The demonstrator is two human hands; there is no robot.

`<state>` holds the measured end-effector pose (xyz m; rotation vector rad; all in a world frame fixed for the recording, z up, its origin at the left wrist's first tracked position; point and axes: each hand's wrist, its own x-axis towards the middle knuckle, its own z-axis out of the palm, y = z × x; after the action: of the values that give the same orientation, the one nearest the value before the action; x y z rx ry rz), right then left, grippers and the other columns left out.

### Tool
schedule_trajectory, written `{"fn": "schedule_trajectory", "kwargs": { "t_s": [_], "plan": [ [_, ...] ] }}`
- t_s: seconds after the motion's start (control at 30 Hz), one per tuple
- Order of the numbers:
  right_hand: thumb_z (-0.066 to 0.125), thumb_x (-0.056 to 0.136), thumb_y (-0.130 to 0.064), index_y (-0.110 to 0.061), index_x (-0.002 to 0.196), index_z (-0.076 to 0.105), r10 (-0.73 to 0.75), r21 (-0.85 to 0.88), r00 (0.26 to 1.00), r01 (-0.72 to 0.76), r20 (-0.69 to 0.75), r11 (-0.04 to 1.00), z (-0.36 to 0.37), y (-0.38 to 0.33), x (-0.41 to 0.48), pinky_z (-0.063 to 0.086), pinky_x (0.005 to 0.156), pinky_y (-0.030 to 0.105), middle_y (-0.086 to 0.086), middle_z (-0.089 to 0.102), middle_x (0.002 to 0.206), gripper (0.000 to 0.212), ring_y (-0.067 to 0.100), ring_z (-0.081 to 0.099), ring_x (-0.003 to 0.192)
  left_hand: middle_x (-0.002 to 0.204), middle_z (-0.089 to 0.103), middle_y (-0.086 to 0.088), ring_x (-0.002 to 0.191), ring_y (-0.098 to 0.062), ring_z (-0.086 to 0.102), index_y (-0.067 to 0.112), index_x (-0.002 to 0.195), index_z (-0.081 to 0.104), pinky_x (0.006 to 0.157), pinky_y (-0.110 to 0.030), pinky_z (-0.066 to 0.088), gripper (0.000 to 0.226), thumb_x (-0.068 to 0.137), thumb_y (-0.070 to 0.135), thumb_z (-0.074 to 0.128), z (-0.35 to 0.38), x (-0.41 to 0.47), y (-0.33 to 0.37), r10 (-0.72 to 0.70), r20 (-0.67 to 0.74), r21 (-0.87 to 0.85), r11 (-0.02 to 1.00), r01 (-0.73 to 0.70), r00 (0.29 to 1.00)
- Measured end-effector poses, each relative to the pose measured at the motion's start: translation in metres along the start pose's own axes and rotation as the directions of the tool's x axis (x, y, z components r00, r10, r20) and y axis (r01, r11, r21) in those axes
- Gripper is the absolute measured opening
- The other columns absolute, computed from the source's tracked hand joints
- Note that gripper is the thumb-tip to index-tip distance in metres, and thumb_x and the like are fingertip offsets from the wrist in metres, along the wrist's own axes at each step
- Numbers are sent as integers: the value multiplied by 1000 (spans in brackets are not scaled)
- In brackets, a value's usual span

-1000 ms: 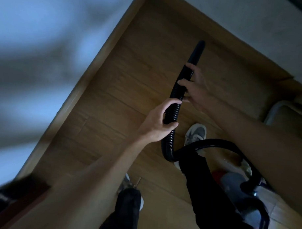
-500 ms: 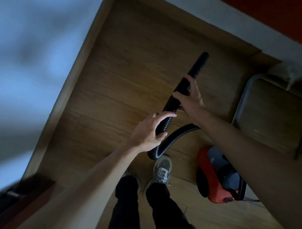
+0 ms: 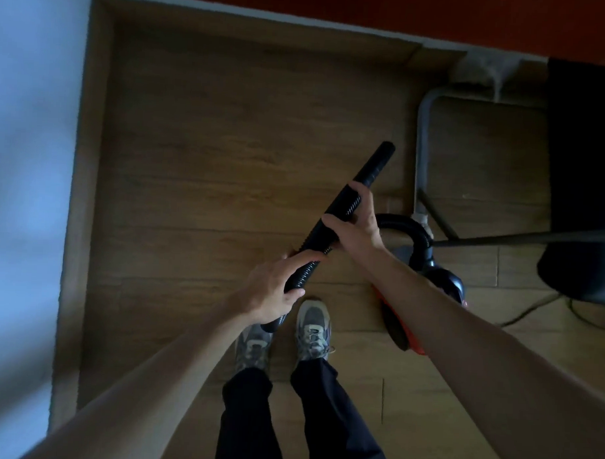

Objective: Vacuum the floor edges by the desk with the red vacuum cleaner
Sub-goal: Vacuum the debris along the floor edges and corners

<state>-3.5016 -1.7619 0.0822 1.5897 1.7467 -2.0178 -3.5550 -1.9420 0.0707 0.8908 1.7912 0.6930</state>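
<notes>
the black hose [image 3: 332, 227] of the vacuum runs diagonally across the middle of the view, its plain nozzle end [image 3: 379, 163] raised toward the upper right and held above the wood floor [image 3: 211, 157]. the right hand [image 3: 354, 226] is wrapped around the hose just below the smooth nozzle section, fingers curled over the top. the left hand [image 3: 275, 290] grips the ribbed part lower down, thumb under and fingers closed over it; the hose continues below this hand toward the shoes [image 3: 313, 327].

the red vacuum cleaner [image 3: 407, 322] sits on the floor to the right of the feet, largely covered by the right forearm; a loop of hose [image 3: 414, 233] arches up from its body beside the nozzle hand.

edges: a pale skirting [image 3: 267, 18] runs along the top of the floor with a red surface [image 3: 370, 12] beyond it; a second skirting [image 3: 81, 187] runs down the left side against a blurred pale wall [image 3: 25, 185]. the two meet in the upper left corner. floor between that corner and the nozzle is open.

to the right, a grey metal tube frame [image 3: 421, 147] stands close to the nozzle tip, with a dark chair [image 3: 584, 177] behind it and a cable [image 3: 531, 307] trailing on the floor. room on that side is tight.
</notes>
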Motion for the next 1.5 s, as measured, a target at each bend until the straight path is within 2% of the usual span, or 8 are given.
{"fn": "schedule_trajectory", "kwargs": {
  "t_s": [0.1,0.27,0.47,0.53,0.67,1.1,1.33,1.5],
  "plan": [
    [68,88,-2,-37,137,35,37,56,999,-35,-33,998,-15,15,-14,62,75,45,16,60,116,69,28,68,96,124,54,1,100,-21,60,51,137,38,84,-39,55,62,93,15,64,6,-3,7,33,93,79,996,-40,995],
    [69,87,0,-40,135,36,47,228,992,-19,-115,973,-33,43,-43,60,71,31,14,61,113,70,14,64,86,119,40,13,99,2,38,30,139,49,82,3,30,57,91,1,60,11,-8,20,113,196,150,978,-144,974],
    [67,87,3,-34,135,36,57,395,963,54,-264,917,-54,70,-79,59,73,39,7,61,87,68,15,64,74,138,44,-6,130,-23,47,46,134,45,107,-46,44,61,88,7,58,28,-2,36,208,401,167,941,-295,892],
    [68,85,2,-35,136,36,79,431,941,76,-330,899,-64,81,-88,59,75,43,10,60,91,71,16,63,77,134,44,-3,125,-25,50,40,135,47,103,-43,46,59,89,6,63,36,2,50,188,440,239,918,-317,878],
    [66,86,6,-28,140,36,134,481,872,126,-470,867,-85,104,-108,53,61,18,-1,54,84,70,5,59,67,133,44,5,121,-23,53,59,129,30,99,-40,49,69,89,16,67,59,11,76,149,564,335,857,-390,812],
    [63,86,0,-36,143,37,324,586,735,122,-596,801,-169,213,-175,50,74,32,4,50,93,72,14,51,80,102,44,10,92,-13,55,53,138,39,85,-28,48,65,86,26,67,177,29,140,-7,843,347,771,-533,538],
    [62,91,3,-32,142,38,393,713,783,89,-482,696,-207,281,-206,59,74,44,15,51,102,66,24,57,87,105,47,12,84,-1,50,56,138,37,79,-20,39,67,86,30,71,244,40,147,-144,899,380,726,-573,414],
    [63,92,3,-31,146,34,445,816,819,48,-362,576,-229,320,-227,61,63,33,16,51,105,70,22,61,89,117,50,13,99,-4,50,58,138,36,94,-28,45,68,89,25,69,288,45,161,-306,895,441,705,-555,323]
  ]
}}
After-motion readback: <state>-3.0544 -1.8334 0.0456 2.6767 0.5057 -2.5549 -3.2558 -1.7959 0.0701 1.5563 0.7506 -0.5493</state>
